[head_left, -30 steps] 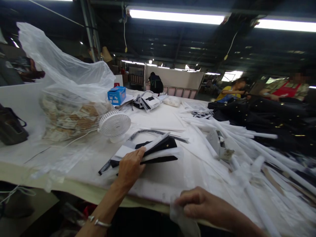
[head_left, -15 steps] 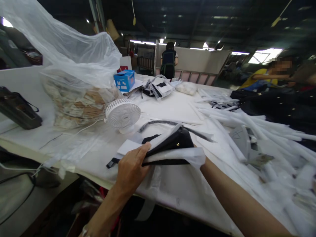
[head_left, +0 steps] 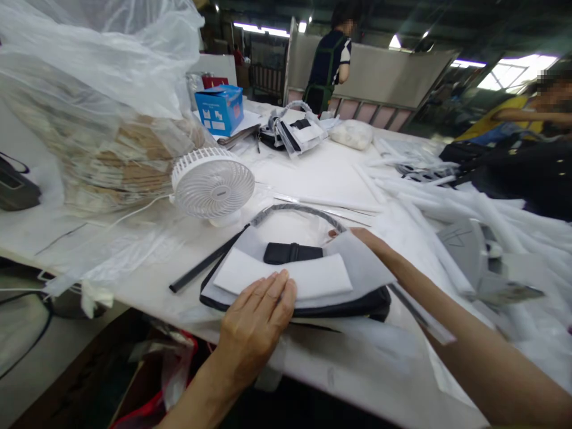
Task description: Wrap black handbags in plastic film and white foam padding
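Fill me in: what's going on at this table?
The person's left hand rests, fingers spread flat, on a white padding strip over a black bag lying on the table. The right hand, partly hidden behind a pale sheet, is by the right end of the wrapped handle; its grip can't be made out. A white fan stands just beyond.

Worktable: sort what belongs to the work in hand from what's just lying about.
In hand:
black bag with wrapped handle
white strip, left hand on it
thin pale sheet, right hand beside it

Lying about:
white fan
blue box
filled plastic bag
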Motion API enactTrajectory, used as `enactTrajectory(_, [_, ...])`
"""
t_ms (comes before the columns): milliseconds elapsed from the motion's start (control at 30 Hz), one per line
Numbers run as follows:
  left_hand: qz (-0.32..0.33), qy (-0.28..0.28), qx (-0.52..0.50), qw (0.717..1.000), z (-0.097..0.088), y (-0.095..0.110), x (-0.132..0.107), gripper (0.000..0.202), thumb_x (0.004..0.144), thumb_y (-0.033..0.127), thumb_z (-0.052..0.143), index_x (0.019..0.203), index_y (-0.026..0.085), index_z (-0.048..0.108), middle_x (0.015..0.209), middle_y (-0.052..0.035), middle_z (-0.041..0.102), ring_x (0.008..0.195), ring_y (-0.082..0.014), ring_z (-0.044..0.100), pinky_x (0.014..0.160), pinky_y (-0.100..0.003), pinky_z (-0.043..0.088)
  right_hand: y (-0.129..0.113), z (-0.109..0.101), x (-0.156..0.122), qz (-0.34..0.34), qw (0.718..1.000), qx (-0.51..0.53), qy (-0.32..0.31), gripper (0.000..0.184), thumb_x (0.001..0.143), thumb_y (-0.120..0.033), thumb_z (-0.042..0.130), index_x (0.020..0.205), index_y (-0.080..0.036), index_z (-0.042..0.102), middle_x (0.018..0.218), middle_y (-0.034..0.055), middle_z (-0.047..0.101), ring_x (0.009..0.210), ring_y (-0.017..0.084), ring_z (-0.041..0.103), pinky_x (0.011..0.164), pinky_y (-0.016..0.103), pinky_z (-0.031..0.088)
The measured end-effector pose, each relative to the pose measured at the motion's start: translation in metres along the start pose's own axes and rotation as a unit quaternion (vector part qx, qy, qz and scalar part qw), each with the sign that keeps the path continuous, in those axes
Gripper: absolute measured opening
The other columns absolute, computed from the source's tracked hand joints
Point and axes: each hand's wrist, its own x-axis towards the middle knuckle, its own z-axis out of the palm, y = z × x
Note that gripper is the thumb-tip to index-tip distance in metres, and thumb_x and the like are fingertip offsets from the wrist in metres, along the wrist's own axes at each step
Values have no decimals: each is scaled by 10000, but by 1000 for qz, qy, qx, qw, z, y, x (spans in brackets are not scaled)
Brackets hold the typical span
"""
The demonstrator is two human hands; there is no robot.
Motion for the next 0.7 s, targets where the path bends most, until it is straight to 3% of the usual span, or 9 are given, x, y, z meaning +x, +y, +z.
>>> enactTrajectory(167, [12,-18,27,999,7,6,-3,332,978,109,383,1186,129,640,1251,-101,673,1134,-212,633,980,-348,483,-13,-40,3,56,994,-49,74,183,759,-256,683,870,-112,701,738,91,710,605,177,656,525,270,509])
enactTrajectory(233, [13,-21,31,999,8,7,-3,328,975,111,391,1193,132,635,1256,-101,671,1136,-208,632,981,-345,487,-24,-46,2,9,989,-108,96,214,785,-265,663,946,-131,708,816,94,724,681,184,674,582,274,523])
enactTrajectory(300, [12,-24,36,999,7,8,-3,327,970,105,395,1195,133,632,1260,-104,668,1136,-210,633,979,-349,492,-37,-42,1,-90,976,-191,60,258,828,-261,623,1050,-162,708,909,85,733,742,189,683,662,297,539])
enactTrajectory(367, [11,-26,38,999,6,8,-3,332,965,95,393,1193,138,630,1260,-101,668,1133,-209,636,978,-349,497,-48,-27,2,-217,930,-296,-24,356,834,-166,584,1175,-204,677,1113,87,705,892,212,683,808,348,536])
enactTrajectory(467, [11,-33,36,999,5,8,-2,330,960,97,397,1192,145,628,1254,-99,671,1127,-206,640,974,-344,505,-57,-2,11,-363,791,-478,-115,551,776,-9,563,1268,-246,635,1424,103,520,1238,290,531,1018,453,418])
enactTrajectory(533, [14,-34,32,999,4,8,-2,318,956,109,418,1198,140,623,1254,-109,669,1121,-215,644,965,-347,511,-60,11,21,-396,713,-563,-134,435,781,-8,585,1155,-198,704,1466,136,467,1332,336,425,1078,509,328])
enactTrajectory(567, [14,-34,31,999,5,8,-2,314,955,116,429,1201,136,622,1257,-115,666,1122,-221,643,962,-351,514,-61,14,26,-397,690,-589,-138,324,791,-31,606,1052,-166,741,1441,152,490,1335,348,415,1094,519,295])
enactTrajectory(633, [16,-34,30,999,5,7,-3,314,954,126,440,1211,137,619,1267,-121,659,1128,-225,639,963,-356,517,-68,17,33,-373,683,-612,-142,123,788,-96,667,843,-139,768,1337,162,579,1298,356,449,1107,516,265])
enactTrajectory(700, [16,-35,33,999,5,7,-4,315,957,129,438,1213,145,622,1275,-118,655,1134,-219,635,966,-355,518,-79,17,35,-322,724,-591,-153,56,768,-159,712,746,-155,762,1236,135,647,1225,341,520,1075,478,321])
